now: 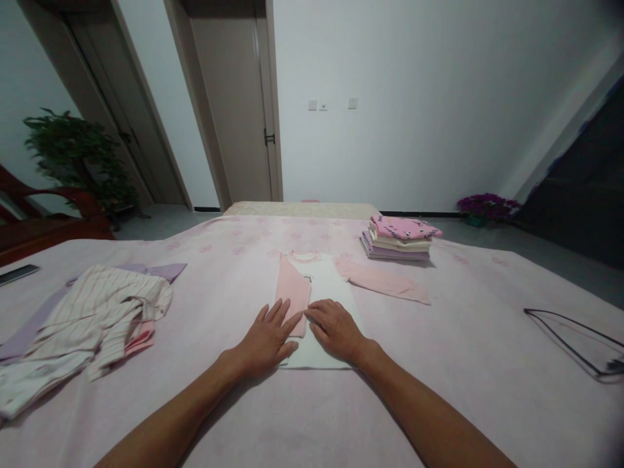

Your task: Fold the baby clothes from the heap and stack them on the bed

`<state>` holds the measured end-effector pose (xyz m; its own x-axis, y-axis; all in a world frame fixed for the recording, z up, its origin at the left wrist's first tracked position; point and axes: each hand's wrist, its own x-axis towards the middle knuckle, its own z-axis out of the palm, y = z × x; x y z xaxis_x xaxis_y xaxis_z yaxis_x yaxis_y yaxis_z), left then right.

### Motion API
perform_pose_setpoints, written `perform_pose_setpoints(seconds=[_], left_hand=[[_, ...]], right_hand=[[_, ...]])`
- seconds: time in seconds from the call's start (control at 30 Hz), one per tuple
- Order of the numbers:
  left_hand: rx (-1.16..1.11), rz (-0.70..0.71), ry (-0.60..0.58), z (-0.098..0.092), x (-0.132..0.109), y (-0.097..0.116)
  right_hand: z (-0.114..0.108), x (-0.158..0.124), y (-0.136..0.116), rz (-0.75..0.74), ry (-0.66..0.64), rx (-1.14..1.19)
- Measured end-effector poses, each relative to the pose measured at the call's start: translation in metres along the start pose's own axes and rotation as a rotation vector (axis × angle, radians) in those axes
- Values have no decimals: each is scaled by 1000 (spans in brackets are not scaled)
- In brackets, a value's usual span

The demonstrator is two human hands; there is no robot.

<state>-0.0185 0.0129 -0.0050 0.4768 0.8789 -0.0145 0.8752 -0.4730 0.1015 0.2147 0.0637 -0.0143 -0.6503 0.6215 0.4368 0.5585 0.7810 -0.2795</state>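
A white long-sleeved shirt [336,286] with pink sleeves lies flat in front of me, its collar at the far end. The left sleeve [292,289] is folded down over the body, while the right sleeve [390,281] stretches out sideways on the cloth. My left hand [270,335] rests with fingers spread on the folded sleeve and the shirt's left edge. My right hand [336,328] lies on the shirt's middle, fingers bent and close together, their tips at the folded sleeve's edge. Whether those fingertips pinch any fabric is hidden.
A pink patterned cloth [234,416] covers the table. Folded clothes [400,240] are stacked at the back right. Loose clothes [97,318] are heaped at left, near a phone [18,275]. A black wire-like frame [570,335] lies at right. Beyond stand a wooden chair [58,208] and plants.
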Motion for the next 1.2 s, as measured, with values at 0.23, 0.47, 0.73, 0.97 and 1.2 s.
perform_pose_setpoints(seconds=[0.23,0.47,0.73,0.97,1.2], left_hand=[[30,-34,33,7,-3,3],[-10,92,76,-3,-3,15],[-120,258,35,3,-6,16],[-270,257,232,2,13,19],[-384,365,165,-5,69,66]], right_hand=[[-1,-4,10,-7,26,8],[-12,-9,43,88,80,-52],[-60,-23,141,617,263,-246],[-115,-61,216,1041,1,-470],[-141,-61,232,1098,-27,-367]])
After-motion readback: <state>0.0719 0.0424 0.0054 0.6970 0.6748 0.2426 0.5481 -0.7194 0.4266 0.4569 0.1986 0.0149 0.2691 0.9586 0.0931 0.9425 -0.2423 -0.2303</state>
